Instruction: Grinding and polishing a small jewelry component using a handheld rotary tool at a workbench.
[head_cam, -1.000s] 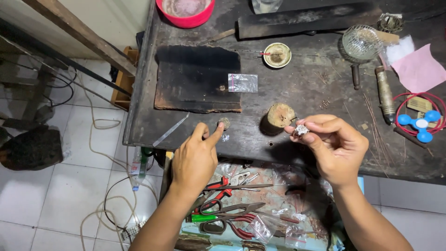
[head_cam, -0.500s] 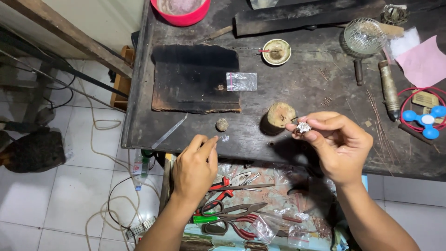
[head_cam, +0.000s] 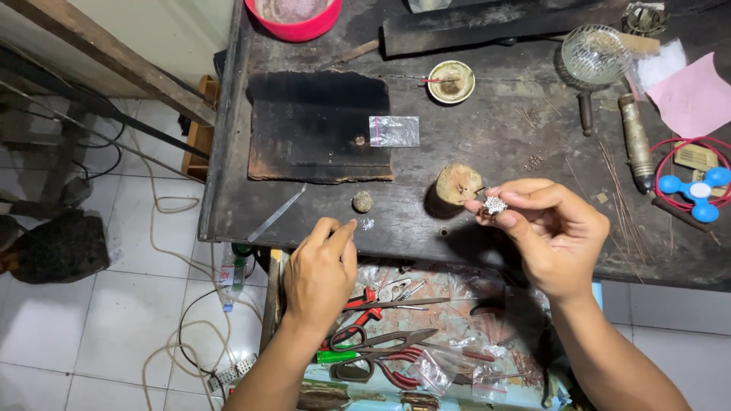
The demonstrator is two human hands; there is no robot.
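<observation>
Nearest the camera, below the front edge of the worktop, an open drawer of red-handled pliers, scissors and small plastic bags is seen, and both forearms are raised over it from the bottom of the view. The left hand is held knuckles up at the worktop's front edge, with the fingers curled and the fingertips drawn together in a pinch; whether anything is held between them cannot be told. A tiny silvery speck is seen on the worktop just beyond those fingertips. The right hand is raised over the worktop with the wrist bent and the fingers curled inward, and a small silvery piece is gripped between its thumb and fingertips. Just beside that piece, a round wooden block is set on the worktop, and a small grey ball and metal tweezers are laid to the left. Farther back, a dark charred slab is placed with a small clear bag at its right edge. Farthest away, a small round dish, a red bowl and a glass bowl are found.
</observation>
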